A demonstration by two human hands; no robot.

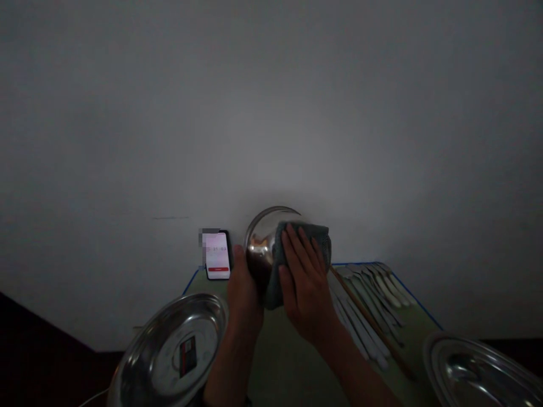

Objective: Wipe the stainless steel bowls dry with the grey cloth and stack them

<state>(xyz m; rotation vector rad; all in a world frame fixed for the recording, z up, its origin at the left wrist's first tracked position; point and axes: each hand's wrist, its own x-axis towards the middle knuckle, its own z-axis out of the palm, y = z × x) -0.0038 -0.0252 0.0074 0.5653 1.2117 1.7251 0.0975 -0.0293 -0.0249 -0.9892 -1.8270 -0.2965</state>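
Note:
A shiny metal bowl (261, 240) is held up over the table, tilted with its rounded outside toward me. My left hand (245, 285) grips its left edge, thumb pointing up along the rim. A grey-green cloth (275, 282) lies against the bowl's right side. My right hand (303, 282) presses flat on this cloth, fingers stretched out over it. The cloth and my right hand hide much of the bowl.
A phone (218, 257) with a lit screen leans at the wall. An oval metal tray (203, 316) with a dark label is at left, another metal dish (487, 367) at right. Several spoons (377, 294) and a long brown stick (369, 316) lie on the green table (275, 362).

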